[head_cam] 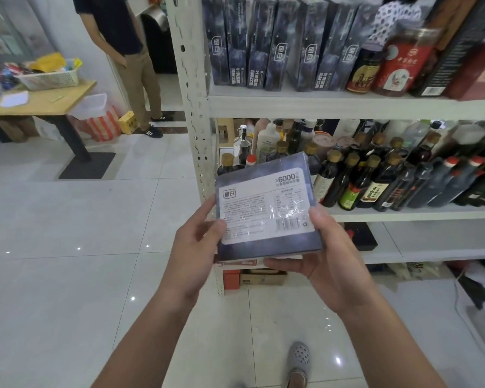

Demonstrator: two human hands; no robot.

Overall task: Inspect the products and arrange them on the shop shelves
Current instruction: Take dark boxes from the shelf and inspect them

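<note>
between left hand (196, 242) and right hand (329, 266), dark box (263, 208), label up, print upright

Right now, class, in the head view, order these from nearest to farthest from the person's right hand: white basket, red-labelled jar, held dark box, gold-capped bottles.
1. Dark box: gripped by the right hand at its right edge.
2. Gold-capped bottles: middle shelf, just behind the box.
3. Red-labelled jar: upper shelf, right.
4. White basket: wooden table, far left.
</note>
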